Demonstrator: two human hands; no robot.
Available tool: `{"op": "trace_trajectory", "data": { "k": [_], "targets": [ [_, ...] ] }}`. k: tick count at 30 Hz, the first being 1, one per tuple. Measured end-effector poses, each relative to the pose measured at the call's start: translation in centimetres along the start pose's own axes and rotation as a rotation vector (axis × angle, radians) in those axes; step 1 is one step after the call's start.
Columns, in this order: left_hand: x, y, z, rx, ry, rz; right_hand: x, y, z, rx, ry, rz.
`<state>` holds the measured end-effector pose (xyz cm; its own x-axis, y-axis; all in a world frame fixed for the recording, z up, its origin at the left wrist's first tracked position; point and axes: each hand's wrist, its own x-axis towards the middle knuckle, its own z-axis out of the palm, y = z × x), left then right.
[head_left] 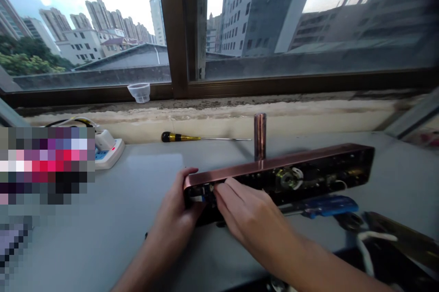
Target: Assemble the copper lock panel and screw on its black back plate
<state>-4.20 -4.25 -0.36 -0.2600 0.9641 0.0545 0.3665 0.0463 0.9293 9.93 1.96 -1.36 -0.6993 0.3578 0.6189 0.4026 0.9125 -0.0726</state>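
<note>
A long copper-coloured housing point(315, 157) stands on its edge on the table, its open side towards me. Dark parts and a round component with a white wire point(297, 178) show inside it. Behind it rises a copper-coloured tube point(259, 136). My left hand point(180, 207) is closed around the housing's left end, fingers over the top edge. My right hand point(245, 212) reaches into the left part of the open side with fingertips pinched together; what they hold is hidden. A blue-handled screwdriver point(331, 206) lies just in front of the housing, right of my right hand.
A yellow-and-black screwdriver point(181, 137) lies along the wall. A white power strip point(113, 154) with a plug is at the left, beside a blurred-out area. A clear plastic cup point(140, 93) stands on the window sill. Dark parts with a white cable point(366, 251) lie at the lower right.
</note>
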Motion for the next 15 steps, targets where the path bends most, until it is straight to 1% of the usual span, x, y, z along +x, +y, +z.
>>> {"op": "trace_trajectory", "data": {
  "k": [4,8,12,15],
  "targets": [
    [-0.08,0.09,0.1,0.022,0.009,-0.01,-0.08,-0.03,0.09,-0.043,0.0,-0.052],
    [-0.13,0.02,0.32,0.008,0.009,0.003,0.06,-0.2,0.18,-0.054,0.037,-0.081],
    [-0.21,0.11,0.31,0.013,-0.003,0.003,0.26,-0.37,0.27,-0.06,0.061,-0.069],
    [-0.21,0.15,0.1,0.019,-0.01,0.004,0.38,-0.36,0.16,-0.052,0.032,-0.069]
  ]
}}
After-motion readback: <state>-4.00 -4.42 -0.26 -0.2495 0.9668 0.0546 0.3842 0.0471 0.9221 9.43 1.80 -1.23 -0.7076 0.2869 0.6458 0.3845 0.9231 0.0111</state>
